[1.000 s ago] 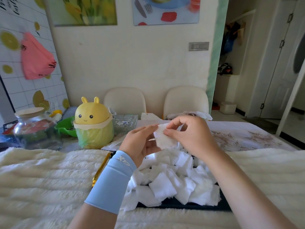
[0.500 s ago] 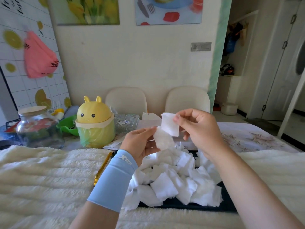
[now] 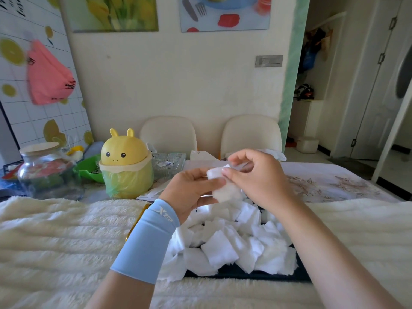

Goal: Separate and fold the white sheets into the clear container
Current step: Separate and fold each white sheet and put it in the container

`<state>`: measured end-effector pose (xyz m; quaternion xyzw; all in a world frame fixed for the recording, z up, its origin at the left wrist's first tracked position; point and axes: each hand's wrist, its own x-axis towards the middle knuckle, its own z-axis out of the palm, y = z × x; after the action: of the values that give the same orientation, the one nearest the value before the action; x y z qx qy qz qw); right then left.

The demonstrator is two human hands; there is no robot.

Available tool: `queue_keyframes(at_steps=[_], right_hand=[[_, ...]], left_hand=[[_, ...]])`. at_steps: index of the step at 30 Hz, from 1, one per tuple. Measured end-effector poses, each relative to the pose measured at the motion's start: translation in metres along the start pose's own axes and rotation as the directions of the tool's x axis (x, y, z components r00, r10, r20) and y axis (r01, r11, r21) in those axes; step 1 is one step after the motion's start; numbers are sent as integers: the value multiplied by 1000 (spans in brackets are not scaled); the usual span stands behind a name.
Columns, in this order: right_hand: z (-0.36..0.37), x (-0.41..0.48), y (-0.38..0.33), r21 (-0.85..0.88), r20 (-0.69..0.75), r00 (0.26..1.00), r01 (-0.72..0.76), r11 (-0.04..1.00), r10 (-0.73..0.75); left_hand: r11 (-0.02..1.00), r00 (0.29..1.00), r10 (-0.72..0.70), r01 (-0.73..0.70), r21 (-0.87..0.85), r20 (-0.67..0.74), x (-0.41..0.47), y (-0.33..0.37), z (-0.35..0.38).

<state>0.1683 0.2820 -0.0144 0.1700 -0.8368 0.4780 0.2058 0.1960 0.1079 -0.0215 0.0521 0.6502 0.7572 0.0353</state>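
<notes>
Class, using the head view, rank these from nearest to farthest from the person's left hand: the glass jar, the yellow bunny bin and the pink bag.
1. Yellow bunny bin: just left of the left hand.
2. Glass jar: further left, beyond the bin.
3. Pink bag: hanging high up at far left.

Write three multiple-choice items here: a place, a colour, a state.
1. The yellow bunny-shaped plastic bin stands: A right of the round glass jar; B left of it; C on it.
2. The left forearm's fabric sleeve is: A pink; B light blue; C green.
3. The small white sheet is: A lying loose; B held by both hands; C in the bin.
Key: 1A, bin right of jar; 2B, sleeve looks pale blue; 3B, left hand and right hand pinch it.
</notes>
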Motion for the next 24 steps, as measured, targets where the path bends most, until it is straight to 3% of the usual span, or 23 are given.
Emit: queue_keyframes(at_steps=[2,4,7,9,11,12,14,16,18,21,24], right_hand=[[-3,1,2,98,110,986,-138,986,127],[-4,1,2,301,273,932,-319,899,239],[-1,-1,2,390,306,918,-363,846,253],[3,-2,2,243,242,949,-262,934,204],[2,-4,-2,-60,251,963,-88,994,100],[2,-7,-4,-182,366,926,-23,983,89],[7,-18,-10,-364,630,747,40,931,214],[16,-28,-13,-515,711,623,147,845,325],[21,-30,-14,-525,705,640,178,832,307],[7,-22,-16,-419,685,688,103,902,240],[-14,-12,-16,-149,600,784,-90,985,162]], left_hand=[[1000,1000,12,-12,11,5,1,-1,-3],[999,1000,-1,1,39,8,2,-1,-8],[990,998,-54,48,134,43,3,-2,-16],[977,998,-67,68,204,-12,4,-4,-21],[967,990,-24,59,249,-141,8,-7,-28],[967,978,3,49,249,-206,10,-8,-33],[983,960,23,30,182,-279,14,-8,-41],[998,963,-2,19,59,-270,14,-7,-43],[1000,966,-17,16,-6,-260,12,-5,-41],[1000,965,-20,20,-1,-261,10,-5,-37],[997,969,-28,44,57,-247,8,-6,-31]])
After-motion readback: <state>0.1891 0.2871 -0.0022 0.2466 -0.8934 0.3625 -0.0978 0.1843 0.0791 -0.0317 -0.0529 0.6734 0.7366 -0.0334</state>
